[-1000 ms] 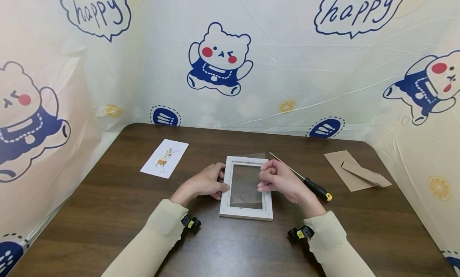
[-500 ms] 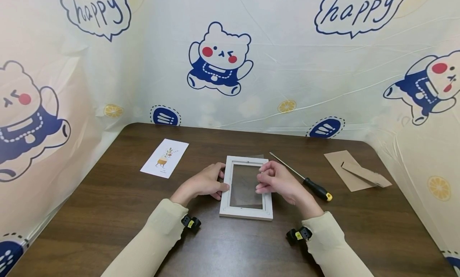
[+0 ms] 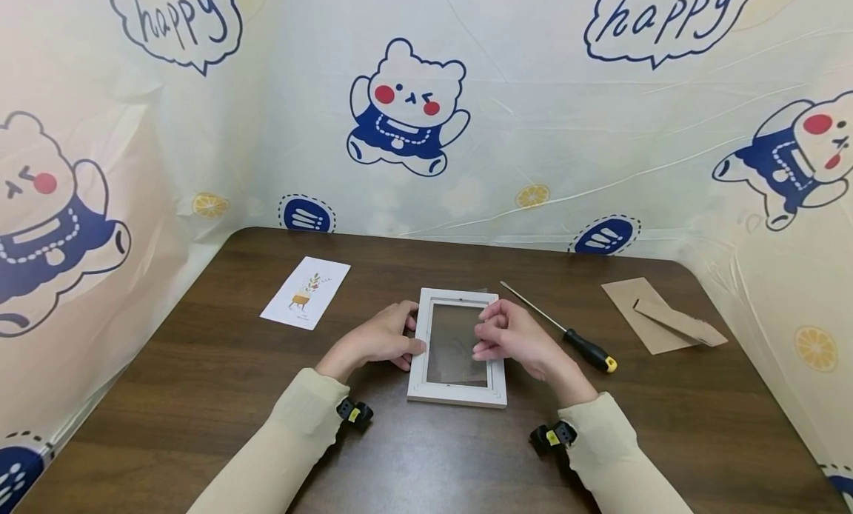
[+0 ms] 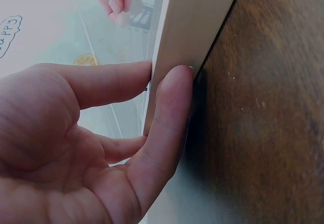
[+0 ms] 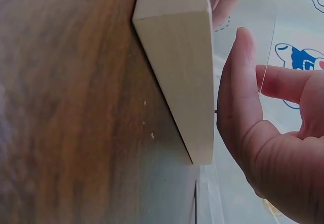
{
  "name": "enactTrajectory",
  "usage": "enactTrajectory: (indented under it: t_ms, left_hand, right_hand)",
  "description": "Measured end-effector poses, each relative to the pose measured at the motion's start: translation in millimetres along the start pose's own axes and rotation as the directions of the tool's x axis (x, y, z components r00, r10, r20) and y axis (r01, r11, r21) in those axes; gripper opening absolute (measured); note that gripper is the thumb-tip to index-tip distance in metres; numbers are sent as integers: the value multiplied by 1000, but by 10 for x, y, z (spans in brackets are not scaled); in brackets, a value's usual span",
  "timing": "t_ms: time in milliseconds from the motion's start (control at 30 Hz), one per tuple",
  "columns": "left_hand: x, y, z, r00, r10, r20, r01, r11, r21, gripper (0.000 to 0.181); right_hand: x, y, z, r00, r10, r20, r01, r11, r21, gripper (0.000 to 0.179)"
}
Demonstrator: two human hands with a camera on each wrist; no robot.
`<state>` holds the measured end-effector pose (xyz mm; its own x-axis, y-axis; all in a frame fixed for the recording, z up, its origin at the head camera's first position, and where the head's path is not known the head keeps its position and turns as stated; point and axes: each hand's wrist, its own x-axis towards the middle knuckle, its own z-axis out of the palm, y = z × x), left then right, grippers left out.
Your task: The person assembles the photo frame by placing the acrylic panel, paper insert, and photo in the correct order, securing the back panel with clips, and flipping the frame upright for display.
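Note:
A white picture frame (image 3: 415, 381) lies on the table with its grooved side up. My left hand (image 3: 383, 336) grips its left side, thumb on top and fingers against the outer edge, which shows close up as a pale side wall (image 4: 190, 27) in the left wrist view. Over the frame's right side, my right hand (image 3: 516, 336) pinches a clear thin sheet (image 5: 259, 19) between thumb and fingers. The sheet is held above the frame, overlapping its opening in the head view, and a small corner of it shows past the frame's far edge.
A screwdriver (image 3: 586, 349) with a black and yellow handle lies right of the frame. Farther right, a brown backing board (image 3: 643, 329) has a strip-shaped stand (image 3: 676, 323) on it. A printed card (image 3: 309, 295) lies at the back left. A patterned curtain surrounds the table.
The clear sheet has shifted slightly toward me and left, so less of it shows past the frame's far edge. My right hand has moved a little left with it; the left hand stays put.

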<state>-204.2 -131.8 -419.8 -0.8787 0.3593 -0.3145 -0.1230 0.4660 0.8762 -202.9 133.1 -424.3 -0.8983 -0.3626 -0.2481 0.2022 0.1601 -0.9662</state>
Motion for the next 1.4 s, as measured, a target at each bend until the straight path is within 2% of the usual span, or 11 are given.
enactTrajectory:
  t_ms: [467, 700, 867, 1033, 1233, 1400]
  left_hand:
    - [-1, 1, 2, 1000, 7, 1, -7, 1000, 19, 71]
    - [-1, -1, -1, 1000, 8, 4, -8, 1000, 25, 71]
    - [4, 5, -3, 1000, 7, 7, -7, 1000, 26, 71]
    - [10, 11, -2, 1000, 7, 11, -7, 1000, 23, 71]
    - [6, 18, -7, 1000, 10, 13, -11, 1000, 28, 71]
    - [0, 14, -9, 1000, 11, 13, -11, 1000, 25, 70]
  right_hand:
    - [-2, 9, 50, 998, 25, -51, -28, 999, -47, 31]
    - [-15, 24, 79, 994, -2, -106, -15, 987, -162, 27]
    - [-25, 27, 98, 989, -59, -136, 14, 950, -312, 23]
    - [-36, 4, 107, 984, -77, -158, 1, 903, -430, 26]
    - [-57, -29, 124, 980, -91, -178, -14, 857, -514, 32]
    - [-68, -31, 144, 978, -98, -186, -21, 834, -552, 38]
